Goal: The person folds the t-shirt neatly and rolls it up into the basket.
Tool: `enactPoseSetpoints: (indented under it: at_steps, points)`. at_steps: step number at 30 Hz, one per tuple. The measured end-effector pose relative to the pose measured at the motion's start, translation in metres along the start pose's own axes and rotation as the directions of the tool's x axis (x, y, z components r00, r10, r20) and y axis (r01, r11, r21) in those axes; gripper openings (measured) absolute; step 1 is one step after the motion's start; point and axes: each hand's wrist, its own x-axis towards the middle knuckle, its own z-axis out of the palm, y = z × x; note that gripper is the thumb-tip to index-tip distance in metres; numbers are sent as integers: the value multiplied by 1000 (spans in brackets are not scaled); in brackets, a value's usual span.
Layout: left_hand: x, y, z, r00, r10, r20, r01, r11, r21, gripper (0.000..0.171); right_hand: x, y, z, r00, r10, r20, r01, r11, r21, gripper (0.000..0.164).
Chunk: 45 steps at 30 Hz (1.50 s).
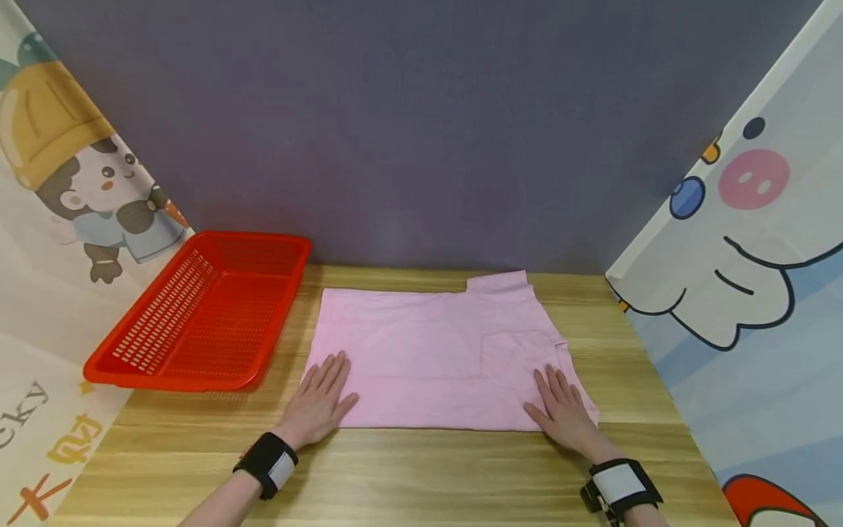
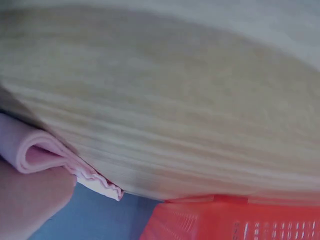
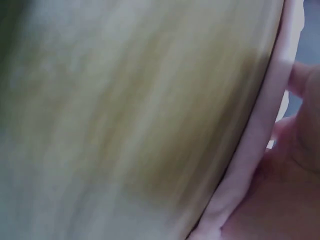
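Note:
A folded pink shirt (image 1: 421, 359) with a patch pocket lies spread on the wooden table, a small flap sticking out at its back right. On its front left corner rests my left hand (image 1: 319, 399), palm down with the fingers straight. The right hand (image 1: 565, 413) lies flat on the front right corner in the same way. In the left wrist view, a rolled fold of the pink shirt (image 2: 42, 150) shows beside part of my left hand (image 2: 32, 200). The right wrist view has the shirt's edge (image 3: 255, 130) along part of my right hand (image 3: 295, 175).
A red plastic basket (image 1: 283, 322) with slotted sides stands left of the shirt. Behind the wooden table (image 1: 421, 476) rises a dark grey panel (image 1: 421, 132). Printed cartoon curtains hang at the left (image 1: 39, 293) and right (image 1: 790, 410).

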Motion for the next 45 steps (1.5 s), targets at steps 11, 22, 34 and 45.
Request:
enactPoseSetpoints:
  at_steps: [11,22,34,45]
  points:
    - [-5,-3,-3,999,-27,39,28,999,-21,71,-1,3,2,997,18,75,-26,994,104,82]
    - [-26,15,-10,983,-60,174,69,997,-42,71,-34,5,13,998,46,53,-53,988,143,82]
    - [-34,9,-1,958,-116,261,127,992,-26,76,-39,1,13,995,68,79,-79,986,145,82]
    - [-15,13,-36,960,-72,272,140,961,-240,72,-18,-8,-25,984,-45,-174,50,998,26,49]
